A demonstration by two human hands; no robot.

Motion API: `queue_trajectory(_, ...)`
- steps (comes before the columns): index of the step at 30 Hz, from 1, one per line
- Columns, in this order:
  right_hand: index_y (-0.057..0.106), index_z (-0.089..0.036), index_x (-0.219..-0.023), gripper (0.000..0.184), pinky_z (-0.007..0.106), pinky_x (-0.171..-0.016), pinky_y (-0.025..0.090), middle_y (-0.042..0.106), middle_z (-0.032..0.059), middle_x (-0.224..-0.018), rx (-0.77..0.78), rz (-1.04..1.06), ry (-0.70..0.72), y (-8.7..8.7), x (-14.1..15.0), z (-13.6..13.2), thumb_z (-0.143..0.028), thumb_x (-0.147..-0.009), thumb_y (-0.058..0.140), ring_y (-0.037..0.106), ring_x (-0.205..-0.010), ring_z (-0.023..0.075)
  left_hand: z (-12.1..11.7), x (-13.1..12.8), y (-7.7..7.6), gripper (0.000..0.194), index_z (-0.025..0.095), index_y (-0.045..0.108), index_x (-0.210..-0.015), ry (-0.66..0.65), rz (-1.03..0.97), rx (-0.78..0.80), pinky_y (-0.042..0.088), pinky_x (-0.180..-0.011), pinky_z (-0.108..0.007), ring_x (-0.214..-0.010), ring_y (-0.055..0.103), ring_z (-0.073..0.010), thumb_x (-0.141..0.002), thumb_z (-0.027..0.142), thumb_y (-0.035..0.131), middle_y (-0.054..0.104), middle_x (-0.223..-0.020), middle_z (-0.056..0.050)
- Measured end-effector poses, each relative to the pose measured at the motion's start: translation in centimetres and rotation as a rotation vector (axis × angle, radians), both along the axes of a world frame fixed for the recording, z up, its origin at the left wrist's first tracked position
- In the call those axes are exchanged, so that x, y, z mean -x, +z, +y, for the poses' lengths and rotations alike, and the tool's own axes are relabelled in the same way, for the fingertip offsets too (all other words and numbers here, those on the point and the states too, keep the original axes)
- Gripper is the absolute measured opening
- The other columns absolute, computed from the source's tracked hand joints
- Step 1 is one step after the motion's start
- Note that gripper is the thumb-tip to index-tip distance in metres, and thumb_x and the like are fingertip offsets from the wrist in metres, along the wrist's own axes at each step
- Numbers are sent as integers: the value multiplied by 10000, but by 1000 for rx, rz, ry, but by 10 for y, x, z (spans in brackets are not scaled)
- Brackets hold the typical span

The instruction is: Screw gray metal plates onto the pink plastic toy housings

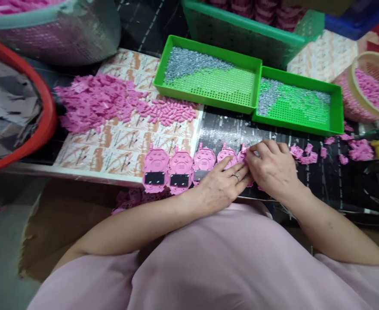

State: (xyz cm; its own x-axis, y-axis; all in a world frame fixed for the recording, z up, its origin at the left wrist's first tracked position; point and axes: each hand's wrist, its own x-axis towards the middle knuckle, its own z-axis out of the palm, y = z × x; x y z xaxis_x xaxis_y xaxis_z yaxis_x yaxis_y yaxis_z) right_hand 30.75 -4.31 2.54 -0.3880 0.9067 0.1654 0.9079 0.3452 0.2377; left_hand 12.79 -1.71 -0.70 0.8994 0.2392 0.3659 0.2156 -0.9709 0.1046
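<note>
A row of pink plastic toy casings (pixel 180 165), each with a short stub on top, lies along the table's near edge. The two leftmost carry black rectangular pieces (pixel 155 178) in their lower part. My left hand (pixel 223 183), with a ring on one finger, rests over the row's right part, fingers stretched out on the casings. Beside it, my right hand (pixel 271 170) is closed, its fingertips pinched together at a casing toward the right end. Whatever small thing it pinches is hidden by the fingers. Both hands cover much of the casings beneath them.
Behind the row stand two green trays, a left one (pixel 208 103) and a right one (pixel 299 127), holding small silvery parts. Pink pieces (pixel 95 101) are heaped at left, with small pink cylinders (pixel 173 111) alongside. Loose pink bits (pixel 308 156) and a basket (pixel 353 82) sit at right.
</note>
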Motion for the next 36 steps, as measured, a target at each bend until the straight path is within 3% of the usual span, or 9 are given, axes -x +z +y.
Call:
queue_trajectory(5,674,-180,-1020,212,361,-772,372,694,54,-999,-45,201,-38,-6,-12,-4,-231,-945,483,548,-915,203,4,1,2,330,101,602,-1238,-21,-1,-7,412,-1060,-498,-1204,594,-243,-980,121,396,642,-1264,-149)
queue_trajectory(9,660,-193,-1095,224,322,-860,461,691,55,-1078,-97,399,-147,4,-53,-30,-248,-939,509,592,-980,185,6,2,4,332,93,587,-1250,-44,32,-5,401,-1064,-517,-1196,603,-253,-966,101,415,621,-1296,-152)
queue_trajectory(12,681,-211,-1065,203,366,-854,483,704,44,-1050,-114,274,-278,2,-96,-51,-245,-899,568,586,-950,222,6,2,4,331,103,582,-1253,-47,44,0,383,-1086,-503,-1205,600,-241,-956,90,437,618,-1303,-143)
queue_trajectory(16,688,-198,-1055,210,369,-776,493,715,57,-1007,-136,180,-359,-18,-131,-58,-260,-901,560,599,-879,222,6,1,4,345,99,572,-1272,-48,74,31,371,-1097,-519,-1221,589,-252,-934,97,502,606,-1314,-162)
queue_trajectory(19,693,-218,-1024,193,351,-771,514,702,69,-1014,-231,275,-404,-28,-133,-52,-296,-905,562,629,-923,214,4,1,8,340,111,583,-1263,-25,57,37,394,-1082,-525,-1249,566,-272,-929,170,561,583,-1341,-174)
queue_trajectory(23,682,-234,-997,160,318,-767,533,704,51,-986,-268,431,-403,-28,-121,-52,-319,-878,618,660,-920,191,2,4,18,343,134,593,-1255,-30,17,71,413,-1076,-518,-1273,546,-270,-939,265,574,580,-1350,-159)
queue_trajectory(26,670,-207,-922,120,293,-718,533,702,36,-861,-250,457,-375,-30,-112,-60,-309,-865,641,665,-827,174,3,8,22,287,133,618,-1206,-17,-18,67,418,-1076,-504,-1243,571,-258,-934,213,568,624,-1294,-148)
queue_trajectory(31,671,-214,-983,138,286,-737,558,695,45,-904,-191,492,-304,-35,-108,-74,-279,-865,643,668,-822,157,9,15,21,256,146,622,-1175,0,-25,18,440,-1051,-488,-1209,594,-253,-929,182,561,649,-1253,-135)
queue_trajectory(36,672,-215,-984,161,254,-690,562,666,43,-903,-269,514,-279,-32,-108,-82,-197,-825,686,658,-803,140,12,21,23,254,150,625,-1166,8,-27,21,415,-1066,-501,-1205,591,-258,-919,186,575,643,-1254,-145)
